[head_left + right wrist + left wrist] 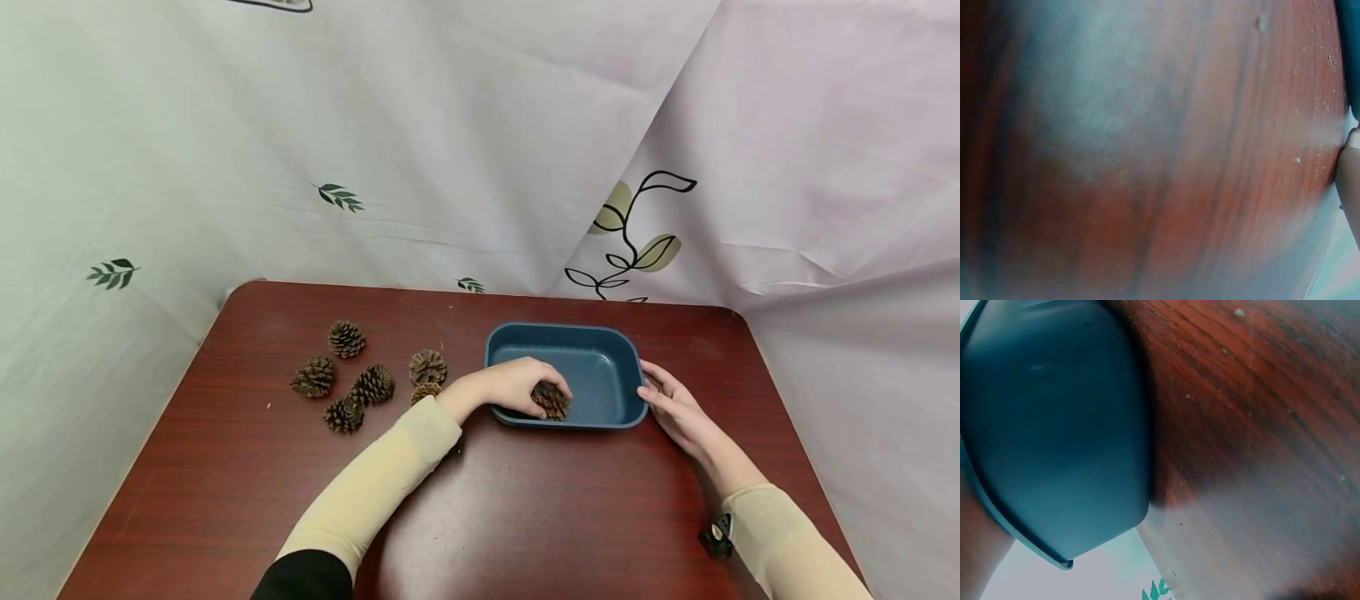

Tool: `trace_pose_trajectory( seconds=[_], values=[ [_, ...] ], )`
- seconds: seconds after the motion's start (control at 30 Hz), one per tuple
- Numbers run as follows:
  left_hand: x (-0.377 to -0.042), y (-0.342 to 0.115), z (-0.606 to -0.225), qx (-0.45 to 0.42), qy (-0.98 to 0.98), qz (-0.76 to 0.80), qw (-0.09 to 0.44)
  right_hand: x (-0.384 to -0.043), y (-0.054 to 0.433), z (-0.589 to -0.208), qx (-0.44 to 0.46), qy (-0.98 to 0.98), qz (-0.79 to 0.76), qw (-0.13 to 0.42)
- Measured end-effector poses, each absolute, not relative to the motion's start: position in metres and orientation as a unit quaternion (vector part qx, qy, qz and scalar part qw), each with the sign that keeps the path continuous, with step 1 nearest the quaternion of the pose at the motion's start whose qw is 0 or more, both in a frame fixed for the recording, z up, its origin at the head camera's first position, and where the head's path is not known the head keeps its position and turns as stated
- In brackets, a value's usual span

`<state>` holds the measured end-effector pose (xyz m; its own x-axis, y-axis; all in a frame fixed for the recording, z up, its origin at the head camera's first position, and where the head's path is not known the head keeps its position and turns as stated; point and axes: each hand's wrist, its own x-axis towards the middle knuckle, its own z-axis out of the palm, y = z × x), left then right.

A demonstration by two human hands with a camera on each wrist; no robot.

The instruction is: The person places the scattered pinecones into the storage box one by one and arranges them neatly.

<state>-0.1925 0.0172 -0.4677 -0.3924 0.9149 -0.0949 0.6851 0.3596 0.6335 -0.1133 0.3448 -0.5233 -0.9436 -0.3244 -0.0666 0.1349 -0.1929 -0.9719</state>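
Observation:
A blue rectangular basin (592, 333) stands on the table, right of centre. My left hand (521, 385) reaches over its left side and holds a brown pine cone (553, 402) between thumb and fingers, low inside the basin. My right hand (675, 408) touches the basin's right end, thumb at the rim and fingers fairly straight along the outer wall. In the left wrist view the basin's outer wall (1066, 437) fills the left part, and the pine cone is hidden. A finger (1349, 178) beside the basin (1350, 56) shows at the right wrist view's edge.
Several loose pine cones (372, 385) lie on the table's left part. Another pine cone (426, 392) is partly hidden by my left forearm. The reddish-brown table (562, 517) ends at a patterned white cloth (450, 125) behind. A dark device (717, 536) sits at my right wrist.

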Motion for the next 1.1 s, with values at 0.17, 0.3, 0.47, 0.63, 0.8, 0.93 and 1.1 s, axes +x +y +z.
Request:
trace_pose_trajectory(
  seconds=[0.17, 0.3, 0.47, 0.63, 0.8, 0.93, 1.1],
  values=[
    [-0.194, 0.016, -0.469, 0.502, 0.796, 0.257, 0.221, -0.114, 0.344, -0.523, -0.075, 0.617, -0.768, 0.152],
    [-0.194, 0.016, -0.469, 0.501, 0.796, 0.26, 0.218, -0.115, 0.344, -0.523, -0.075, 0.617, -0.768, 0.154],
    [-0.194, 0.015, -0.469, 0.5, 0.798, 0.259, 0.214, -0.116, 0.343, -0.523, -0.07, 0.62, -0.766, 0.155],
    [-0.192, 0.015, -0.468, 0.499, 0.798, 0.262, 0.213, -0.114, 0.343, -0.523, -0.072, 0.62, -0.767, 0.153],
    [-0.193, 0.014, -0.467, 0.498, 0.795, 0.278, 0.205, -0.114, 0.344, -0.523, -0.073, 0.617, -0.769, 0.153],
    [-0.194, 0.011, -0.466, 0.495, 0.793, 0.295, 0.197, -0.114, 0.343, -0.522, -0.073, 0.616, -0.769, 0.152],
    [-0.196, 0.006, -0.465, 0.487, 0.797, 0.307, 0.185, -0.113, 0.344, -0.521, -0.072, 0.616, -0.77, 0.151]
  ],
)
